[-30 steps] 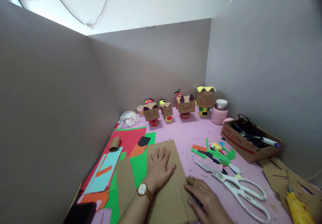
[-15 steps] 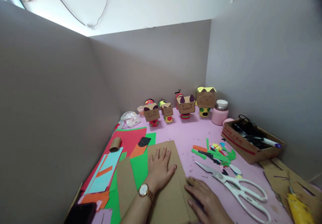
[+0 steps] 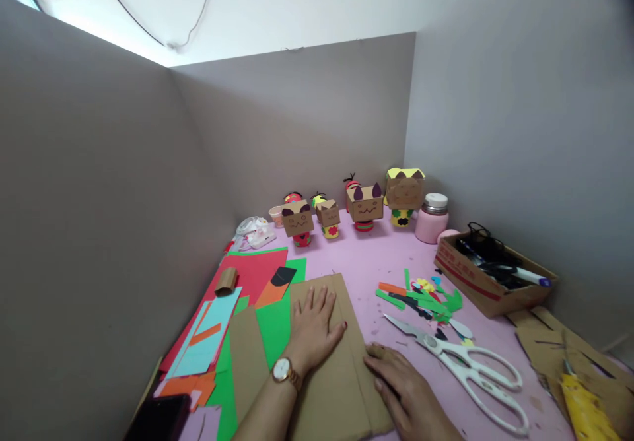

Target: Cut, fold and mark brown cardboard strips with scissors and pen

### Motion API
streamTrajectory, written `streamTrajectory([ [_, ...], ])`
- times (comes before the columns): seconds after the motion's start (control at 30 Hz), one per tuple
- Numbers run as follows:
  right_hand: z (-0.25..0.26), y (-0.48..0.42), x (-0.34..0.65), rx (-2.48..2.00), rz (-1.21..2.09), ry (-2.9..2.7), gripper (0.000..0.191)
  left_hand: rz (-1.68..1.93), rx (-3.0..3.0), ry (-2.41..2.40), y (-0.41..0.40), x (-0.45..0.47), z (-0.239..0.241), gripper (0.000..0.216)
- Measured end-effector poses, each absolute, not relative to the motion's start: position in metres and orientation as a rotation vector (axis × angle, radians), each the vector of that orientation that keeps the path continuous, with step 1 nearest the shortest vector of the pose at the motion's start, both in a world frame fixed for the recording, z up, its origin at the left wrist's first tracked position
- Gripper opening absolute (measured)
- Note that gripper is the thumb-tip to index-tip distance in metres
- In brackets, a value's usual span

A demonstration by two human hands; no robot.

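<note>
Cardboard sheet (image 3: pixel 329 388) long axis runs near-far; left hand (image 3: pixel 313 329) flat on it, right hand (image 3: pixel 406 391) flat on right edge, neither gripping.

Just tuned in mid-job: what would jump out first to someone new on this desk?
Probably the row of cardboard box-head figures at the back of the pink table. Then, near the front, the left hand lying flat on a brown cardboard sheet, with the right hand at its right edge. Big white scissors lie open just to the right.
</note>
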State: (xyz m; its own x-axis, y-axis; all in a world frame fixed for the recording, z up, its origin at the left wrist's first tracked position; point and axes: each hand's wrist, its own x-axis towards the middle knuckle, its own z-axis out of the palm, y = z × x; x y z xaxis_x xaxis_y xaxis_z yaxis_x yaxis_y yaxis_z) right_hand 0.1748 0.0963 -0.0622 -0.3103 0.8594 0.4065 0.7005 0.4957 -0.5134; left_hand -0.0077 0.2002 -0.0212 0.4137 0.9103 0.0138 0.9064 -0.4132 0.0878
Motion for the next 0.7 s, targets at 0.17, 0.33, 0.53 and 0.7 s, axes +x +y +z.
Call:
streamTrajectory([
  [0.17, -0.051, 0.09, 0.175, -1.284, 0.482, -2.021, 0.03, 0.103, 2.591, 1.665, 0.2, -0.008, -0.024, 0.065],
  [0.33, -0.045, 0.088, 0.178, -1.166, 0.443, -2.218, 0.044, 0.115, 2.603, 1.66, 0.201, -0.008, -0.028, 0.066],
  [0.53, -0.041, 0.088, 0.177, -1.21, 0.566, -2.305, 0.049, 0.12, 2.61, 1.646, 0.202, -0.009, -0.029, 0.067],
  [0.7, -0.039, 0.089, 0.176, -1.282, 0.68, -2.341, 0.053, 0.108, 2.59, 1.647, 0.202, -0.009, -0.028, 0.067],
])
